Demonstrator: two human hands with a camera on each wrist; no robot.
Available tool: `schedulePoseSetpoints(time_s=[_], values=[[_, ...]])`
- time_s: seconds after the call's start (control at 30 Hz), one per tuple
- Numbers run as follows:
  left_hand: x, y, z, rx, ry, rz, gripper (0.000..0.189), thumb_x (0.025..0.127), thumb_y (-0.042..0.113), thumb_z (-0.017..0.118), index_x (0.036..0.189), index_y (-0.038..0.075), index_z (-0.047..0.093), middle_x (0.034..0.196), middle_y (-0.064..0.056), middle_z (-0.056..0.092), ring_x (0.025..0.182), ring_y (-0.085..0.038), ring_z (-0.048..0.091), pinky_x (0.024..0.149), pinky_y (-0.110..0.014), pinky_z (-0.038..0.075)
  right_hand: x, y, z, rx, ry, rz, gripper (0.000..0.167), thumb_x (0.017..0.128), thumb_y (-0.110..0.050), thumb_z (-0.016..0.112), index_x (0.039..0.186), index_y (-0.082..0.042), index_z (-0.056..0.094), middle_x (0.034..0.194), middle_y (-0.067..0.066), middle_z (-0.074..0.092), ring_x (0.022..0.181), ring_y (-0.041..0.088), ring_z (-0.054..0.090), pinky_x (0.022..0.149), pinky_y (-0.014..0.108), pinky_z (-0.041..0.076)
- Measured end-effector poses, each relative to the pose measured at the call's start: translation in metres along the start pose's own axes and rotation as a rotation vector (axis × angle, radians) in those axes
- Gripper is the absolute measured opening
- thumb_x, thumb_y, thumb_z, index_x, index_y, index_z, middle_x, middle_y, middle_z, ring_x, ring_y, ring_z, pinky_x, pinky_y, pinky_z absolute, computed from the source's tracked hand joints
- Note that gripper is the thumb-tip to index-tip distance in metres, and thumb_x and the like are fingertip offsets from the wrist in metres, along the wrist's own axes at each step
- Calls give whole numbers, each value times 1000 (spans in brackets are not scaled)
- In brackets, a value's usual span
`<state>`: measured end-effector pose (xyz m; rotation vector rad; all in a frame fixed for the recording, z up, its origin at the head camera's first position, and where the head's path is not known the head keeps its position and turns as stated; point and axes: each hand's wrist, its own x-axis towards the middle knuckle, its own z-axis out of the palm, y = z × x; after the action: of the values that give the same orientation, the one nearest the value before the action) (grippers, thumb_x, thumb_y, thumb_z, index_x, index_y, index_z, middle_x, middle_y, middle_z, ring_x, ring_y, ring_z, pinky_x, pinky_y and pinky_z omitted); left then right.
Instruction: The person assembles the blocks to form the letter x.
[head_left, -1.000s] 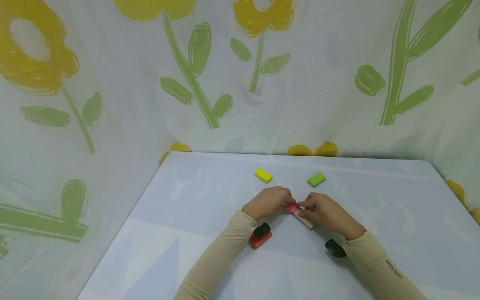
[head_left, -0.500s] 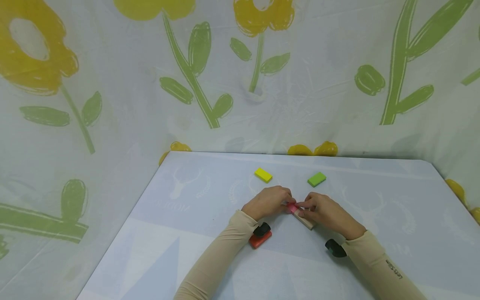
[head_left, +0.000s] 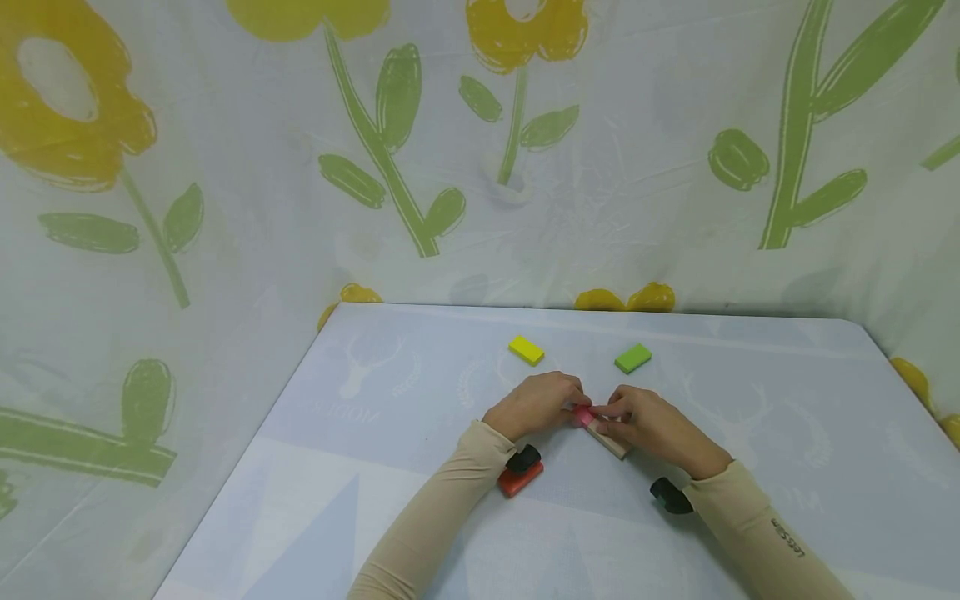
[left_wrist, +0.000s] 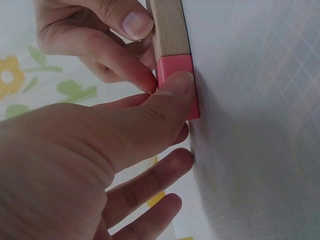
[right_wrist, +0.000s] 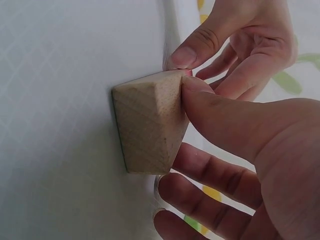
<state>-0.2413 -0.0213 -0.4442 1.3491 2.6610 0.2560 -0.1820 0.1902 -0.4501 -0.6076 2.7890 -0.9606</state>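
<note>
Near the middle of the table lies a bare wooden block (head_left: 609, 444), with a pink block (head_left: 584, 416) end to end against it; the two look flush in the left wrist view. My left hand (head_left: 536, 404) pinches the pink block, its thumb flat on one face. On the other side, my right hand (head_left: 663, 425) holds the wooden block (right_wrist: 145, 125) close to the seam, thumb on its side. The right index fingertip touches the pink block (left_wrist: 176, 65). Whether the two pieces are fixed together, I cannot tell.
A yellow block (head_left: 527, 351) and a green block (head_left: 633, 358) lie farther back on the table (head_left: 337, 517). A red block (head_left: 521, 480) sits below my left wrist, partly covered by its camera. Flower-patterned cloth (head_left: 247, 250) hangs behind and at the sides.
</note>
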Motion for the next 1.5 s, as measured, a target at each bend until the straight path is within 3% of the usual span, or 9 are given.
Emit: schedulePoseSetpoints(time_s=[0.37, 0.7, 0.93, 1.07, 1.2, 1.37, 1.5], values=[[0, 1, -3, 11, 6, 15, 28, 94, 25, 76, 122, 20, 78, 111, 8, 74, 101, -6, 66, 90, -16, 53, -2, -1, -2, 17, -35, 40, 27, 94, -20, 76, 118, -9, 79, 80, -3, 57, 71, 9, 46, 58, 20, 38], [1, 2, -4, 3, 12, 34, 27, 95, 24, 76, 122, 20, 78, 112, 8, 75, 102, -6, 66, 91, -16, 53, -5, 0, -3, 38, -13, 15, 29, 93, -21, 78, 119, -8, 78, 78, -4, 55, 69, 6, 44, 57, 20, 36], [-2, 0, -5, -52, -16, -4, 25, 97, 25, 74, 122, 21, 77, 113, 9, 73, 103, -5, 65, 92, -17, 53, -5, 2, -2, 36, 11, -40, 24, 91, -19, 79, 112, -7, 81, 77, -4, 57, 69, 5, 44, 58, 20, 37], [-6, 2, -10, -117, -20, -65, 31, 98, 26, 73, 128, 18, 74, 123, 6, 72, 113, -8, 65, 97, -21, 53, -2, 1, 0, 45, -7, -19, 20, 92, -19, 78, 108, -9, 83, 77, -4, 58, 70, 6, 45, 59, 21, 37], [-13, 3, -17, -147, 36, -132, 35, 99, 28, 72, 132, 17, 71, 128, 5, 70, 118, -11, 66, 96, -23, 54, 0, 0, 1, 44, -27, 12, 21, 92, -19, 78, 110, -10, 82, 79, -4, 61, 72, 8, 48, 60, 21, 39], [-21, 4, -24, -161, 129, -153, 37, 99, 34, 72, 131, 16, 72, 122, 4, 72, 112, -14, 68, 85, -22, 55, 0, -1, 2, 26, -46, 53, 27, 92, -19, 78, 116, -8, 79, 80, -4, 62, 72, 9, 48, 60, 21, 39], [-30, 6, -27, -229, 190, -179, 37, 99, 34, 71, 130, 14, 72, 119, 2, 74, 108, -15, 69, 81, -23, 54, 0, -1, 1, 15, -42, 56, 29, 92, -18, 78, 119, -8, 77, 79, -3, 61, 71, 9, 47, 60, 21, 39]])
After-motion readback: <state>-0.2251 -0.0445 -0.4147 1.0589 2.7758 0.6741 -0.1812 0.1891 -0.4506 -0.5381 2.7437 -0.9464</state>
